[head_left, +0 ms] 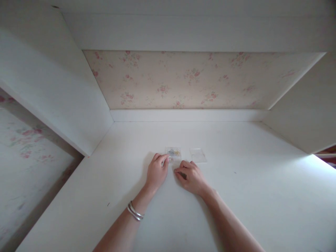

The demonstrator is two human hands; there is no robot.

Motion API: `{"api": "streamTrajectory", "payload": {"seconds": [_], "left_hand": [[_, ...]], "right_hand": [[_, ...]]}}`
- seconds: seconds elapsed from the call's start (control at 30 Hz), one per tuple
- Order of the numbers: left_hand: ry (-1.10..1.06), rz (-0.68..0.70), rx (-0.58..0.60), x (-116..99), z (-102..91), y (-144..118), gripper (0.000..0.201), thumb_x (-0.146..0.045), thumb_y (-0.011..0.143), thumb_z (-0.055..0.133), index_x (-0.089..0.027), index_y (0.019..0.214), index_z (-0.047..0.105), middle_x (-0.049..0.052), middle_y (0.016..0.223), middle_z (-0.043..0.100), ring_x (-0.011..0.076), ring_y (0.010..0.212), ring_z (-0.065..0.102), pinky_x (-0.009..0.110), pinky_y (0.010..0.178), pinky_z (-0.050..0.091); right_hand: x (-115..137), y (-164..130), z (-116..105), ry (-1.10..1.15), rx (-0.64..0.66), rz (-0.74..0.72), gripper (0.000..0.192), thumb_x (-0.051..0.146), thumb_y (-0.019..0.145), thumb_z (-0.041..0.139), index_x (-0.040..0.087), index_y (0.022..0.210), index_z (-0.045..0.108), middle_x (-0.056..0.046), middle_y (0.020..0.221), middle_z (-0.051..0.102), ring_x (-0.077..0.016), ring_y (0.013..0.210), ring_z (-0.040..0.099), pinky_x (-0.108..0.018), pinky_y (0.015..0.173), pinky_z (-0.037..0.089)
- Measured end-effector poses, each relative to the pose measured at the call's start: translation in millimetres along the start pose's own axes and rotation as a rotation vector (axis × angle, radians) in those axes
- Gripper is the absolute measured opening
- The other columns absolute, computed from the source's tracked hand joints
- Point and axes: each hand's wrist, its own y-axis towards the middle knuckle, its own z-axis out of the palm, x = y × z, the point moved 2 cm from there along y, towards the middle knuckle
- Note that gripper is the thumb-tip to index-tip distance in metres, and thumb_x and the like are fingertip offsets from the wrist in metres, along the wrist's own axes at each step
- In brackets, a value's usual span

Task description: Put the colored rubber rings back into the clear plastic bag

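Note:
A small clear plastic box (173,152) lies on the white desk, with little yellowish and dark pieces inside, too small to name. At its near left corner, my left hand (156,170) has thumb and forefinger pinched on the edge. My right hand (191,177) is close to the box's near right side, its thumb and forefinger pressed together. Whatever may be in that pinch is too small to make out. Just beyond the right hand lies a flat, clear plastic lid (198,155), apart from the box.
The white desktop (236,203) runs back to a low ledge (189,115) under flowered wallpaper (178,80). White side panels (86,115) stand left and right, with a shelf overhead. A tiny dark bit (108,204) lies left of my left wrist, another speck (235,172) to the right.

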Motion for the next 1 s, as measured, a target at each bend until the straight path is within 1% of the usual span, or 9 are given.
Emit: {"api": "streamTrajectory", "payload": {"seconds": [0.1,0.17,0.3,0.4,0.5,0.63,0.7,0.87,1.0], "left_hand": [[0.017,-0.011,0.009,-1.9,-5.0,-4.7,0.021,-0.023,0.090,0.045,-0.021,0.100,0.063,0.003,0.094,0.060,0.0132,0.084,0.059,0.024,0.075,0.047],[0.073,-0.014,0.043,-4.9,-8.4,-9.1,0.021,-0.024,0.090,0.044,-0.022,0.101,0.062,0.003,0.094,0.060,0.0123,0.079,0.059,0.023,0.073,0.047],[0.199,0.014,0.176,-15.0,-12.8,-17.5,0.023,-0.027,0.092,0.041,-0.025,0.102,0.062,0.002,0.095,0.060,0.0112,0.075,0.060,0.022,0.071,0.046],[0.249,0.053,0.269,-22.7,-12.6,-21.4,0.023,-0.029,0.092,0.041,-0.026,0.098,0.063,0.002,0.094,0.059,0.0120,0.078,0.061,0.022,0.071,0.046],[0.277,0.100,0.339,-26.9,-10.0,-23.8,0.024,-0.030,0.092,0.041,-0.027,0.096,0.065,0.002,0.093,0.059,0.0136,0.078,0.061,0.023,0.068,0.046],[0.291,0.166,0.372,-27.0,-7.1,-26.2,0.024,-0.028,0.091,0.042,-0.030,0.098,0.065,0.002,0.093,0.060,0.0157,0.079,0.061,0.025,0.064,0.046],[0.278,0.176,0.374,-25.8,-6.5,-27.0,0.023,-0.028,0.090,0.044,-0.030,0.097,0.066,0.002,0.091,0.060,0.0156,0.077,0.061,0.025,0.063,0.046],[0.284,0.178,0.373,-23.1,-4.8,-28.9,0.021,-0.026,0.090,0.045,-0.026,0.090,0.066,0.003,0.091,0.060,0.0154,0.074,0.061,0.025,0.061,0.044],[0.332,0.203,0.407,-22.5,-3.2,-30.5,0.021,-0.024,0.091,0.042,-0.024,0.091,0.063,0.003,0.092,0.059,0.0154,0.074,0.061,0.025,0.061,0.044]], "right_hand": [[0.1,-0.4,-1.1,0.024,-0.008,-0.002,0.015,0.019,0.083,0.053,0.023,0.082,0.067,-0.001,0.078,0.058,-0.0128,0.073,0.053,-0.028,0.071,0.033],[-0.3,-0.5,-1.5,0.062,-0.037,0.007,0.014,0.020,0.085,0.053,0.022,0.082,0.066,-0.001,0.079,0.058,-0.0125,0.073,0.053,-0.027,0.071,0.034],[-2.2,0.8,1.1,0.156,-0.169,0.042,0.018,0.023,0.089,0.048,0.021,0.083,0.065,-0.003,0.079,0.057,-0.0130,0.074,0.053,-0.027,0.070,0.038],[-2.7,3.3,3.6,0.147,-0.265,0.067,0.021,0.025,0.091,0.045,0.021,0.089,0.065,-0.004,0.080,0.057,-0.0144,0.075,0.053,-0.028,0.070,0.040],[-2.4,7.4,4.5,0.145,-0.314,0.113,0.023,0.028,0.092,0.044,0.021,0.092,0.066,-0.005,0.080,0.056,-0.0149,0.075,0.053,-0.029,0.071,0.041],[-5.1,15.1,7.8,0.154,-0.311,0.155,0.023,0.029,0.092,0.045,0.022,0.092,0.067,-0.004,0.081,0.054,-0.0151,0.077,0.053,-0.029,0.072,0.041],[-8.3,18.5,11.0,0.131,-0.322,0.169,0.022,0.030,0.091,0.046,0.023,0.092,0.067,-0.004,0.081,0.054,-0.0153,0.077,0.053,-0.030,0.073,0.041],[-13.2,20.4,15.9,0.134,-0.322,0.200,0.023,0.033,0.090,0.048,0.025,0.092,0.069,-0.003,0.080,0.054,-0.0143,0.073,0.053,-0.028,0.070,0.041],[-13.5,15.8,10.9,0.184,-0.380,0.301,0.026,0.036,0.091,0.046,0.022,0.093,0.068,-0.002,0.079,0.055,-0.0136,0.070,0.053,-0.026,0.066,0.041]]}}
